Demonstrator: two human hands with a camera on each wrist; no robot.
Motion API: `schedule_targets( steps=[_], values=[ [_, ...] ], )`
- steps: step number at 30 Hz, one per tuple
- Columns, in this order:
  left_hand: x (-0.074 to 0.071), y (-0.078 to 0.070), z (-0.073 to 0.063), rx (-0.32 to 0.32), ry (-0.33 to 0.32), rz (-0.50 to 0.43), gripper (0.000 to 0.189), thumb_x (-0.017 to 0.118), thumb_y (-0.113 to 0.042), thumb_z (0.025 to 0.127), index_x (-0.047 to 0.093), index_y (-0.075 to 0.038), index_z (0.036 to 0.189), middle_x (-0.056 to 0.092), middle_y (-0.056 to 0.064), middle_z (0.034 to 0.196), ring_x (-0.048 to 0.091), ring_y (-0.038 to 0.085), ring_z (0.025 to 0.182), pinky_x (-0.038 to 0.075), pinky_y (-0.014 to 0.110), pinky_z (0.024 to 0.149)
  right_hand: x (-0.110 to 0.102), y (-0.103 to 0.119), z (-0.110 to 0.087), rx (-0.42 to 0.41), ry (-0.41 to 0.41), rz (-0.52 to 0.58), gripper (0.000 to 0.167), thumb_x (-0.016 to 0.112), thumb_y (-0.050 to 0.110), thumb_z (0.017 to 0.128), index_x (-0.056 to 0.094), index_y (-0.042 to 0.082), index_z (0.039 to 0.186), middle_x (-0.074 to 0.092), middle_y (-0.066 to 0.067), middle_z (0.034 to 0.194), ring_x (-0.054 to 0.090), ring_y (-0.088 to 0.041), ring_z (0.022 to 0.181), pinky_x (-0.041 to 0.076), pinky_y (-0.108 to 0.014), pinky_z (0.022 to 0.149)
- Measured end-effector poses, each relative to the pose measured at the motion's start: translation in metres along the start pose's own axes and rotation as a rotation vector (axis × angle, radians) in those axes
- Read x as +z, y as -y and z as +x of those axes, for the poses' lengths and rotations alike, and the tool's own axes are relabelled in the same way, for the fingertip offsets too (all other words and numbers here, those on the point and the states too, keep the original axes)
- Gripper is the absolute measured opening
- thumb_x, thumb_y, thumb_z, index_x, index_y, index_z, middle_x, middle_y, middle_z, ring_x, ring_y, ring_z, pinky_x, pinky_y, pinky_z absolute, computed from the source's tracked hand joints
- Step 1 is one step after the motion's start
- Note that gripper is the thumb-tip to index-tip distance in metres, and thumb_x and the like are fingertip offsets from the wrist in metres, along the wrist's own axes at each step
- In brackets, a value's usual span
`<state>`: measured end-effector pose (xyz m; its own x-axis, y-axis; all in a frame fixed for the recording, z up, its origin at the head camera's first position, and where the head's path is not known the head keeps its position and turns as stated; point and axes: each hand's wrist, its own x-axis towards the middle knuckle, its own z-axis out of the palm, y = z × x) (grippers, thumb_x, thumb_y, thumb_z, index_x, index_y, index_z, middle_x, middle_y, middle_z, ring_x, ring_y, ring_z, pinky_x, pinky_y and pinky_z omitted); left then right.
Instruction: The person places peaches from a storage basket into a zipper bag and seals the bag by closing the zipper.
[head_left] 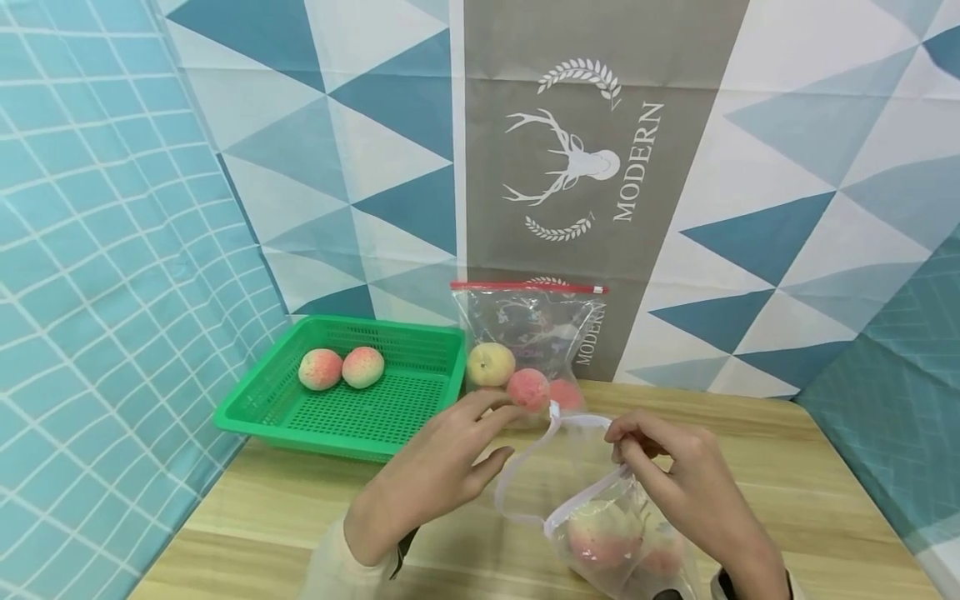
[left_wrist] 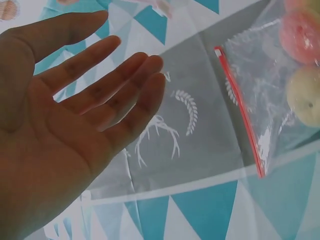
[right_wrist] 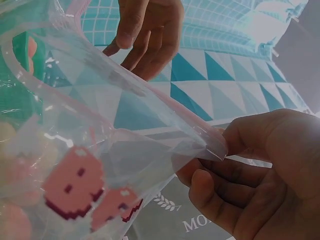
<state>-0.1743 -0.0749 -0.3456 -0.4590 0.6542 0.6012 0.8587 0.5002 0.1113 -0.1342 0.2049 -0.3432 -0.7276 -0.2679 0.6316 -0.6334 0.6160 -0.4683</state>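
Observation:
A clear zip bag (head_left: 525,492) with a pale pink rim and pixel-style pink prints (right_wrist: 75,182) gapes at its mouth. Peaches (head_left: 603,533) lie in its lower part. My right hand (head_left: 678,475) pinches the rim at the right between thumb and fingers, as the right wrist view (right_wrist: 250,170) also shows. Left of the bag mouth hovers my left hand (head_left: 442,454), fingers extended and apart; in the left wrist view its palm (left_wrist: 75,115) holds nothing.
A green basket (head_left: 262,429) with two peaches (head_left: 341,368) stands at the back left. Beside it, a red-zippered clear bag (head_left: 540,321) holding several peaches leans against the patterned backdrop. The wooden table (head_left: 795,492) extends to the right.

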Motion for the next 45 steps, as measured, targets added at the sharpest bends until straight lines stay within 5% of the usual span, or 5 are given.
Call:
schedule_targets(
  steps=[14, 30, 45],
  values=[
    [-0.007, 0.016, -0.011, -0.024, -0.122, 0.05, 0.027, 0.076, -0.008, 0.086, 0.068, -0.01, 0.112, 0.064, 0.004, 0.119, 0.061, 0.017, 0.11, 0.054, 0.032, 0.089, 0.002, 0.001, -0.001, 0.03, 0.011, -0.023, 0.033, 0.064, -0.011, 0.087, 0.068, 0.021, 0.09, 0.063, 0.016, 0.075, 0.059, 0.0, 0.065, 0.048, -0.014, 0.055],
    [-0.001, 0.043, -0.026, -0.153, -0.029, 0.005, 0.027, 0.073, -0.014, 0.091, 0.068, -0.011, 0.117, 0.064, 0.002, 0.12, 0.061, 0.018, 0.114, 0.054, 0.034, 0.091, 0.003, 0.003, -0.001, 0.051, 0.019, -0.048, 0.03, 0.065, -0.01, 0.087, 0.068, 0.02, 0.089, 0.064, 0.015, 0.075, 0.058, 0.0, 0.066, 0.049, -0.015, 0.055],
    [0.007, 0.079, -0.045, -0.256, -0.025, 0.023, 0.031, 0.073, -0.008, 0.09, 0.065, -0.01, 0.12, 0.062, 0.005, 0.121, 0.06, 0.022, 0.115, 0.053, 0.038, 0.092, 0.003, 0.003, -0.002, 0.023, 0.012, -0.036, 0.031, 0.064, -0.01, 0.088, 0.068, 0.021, 0.089, 0.062, 0.017, 0.074, 0.058, 0.001, 0.064, 0.047, -0.015, 0.053]
  ],
)
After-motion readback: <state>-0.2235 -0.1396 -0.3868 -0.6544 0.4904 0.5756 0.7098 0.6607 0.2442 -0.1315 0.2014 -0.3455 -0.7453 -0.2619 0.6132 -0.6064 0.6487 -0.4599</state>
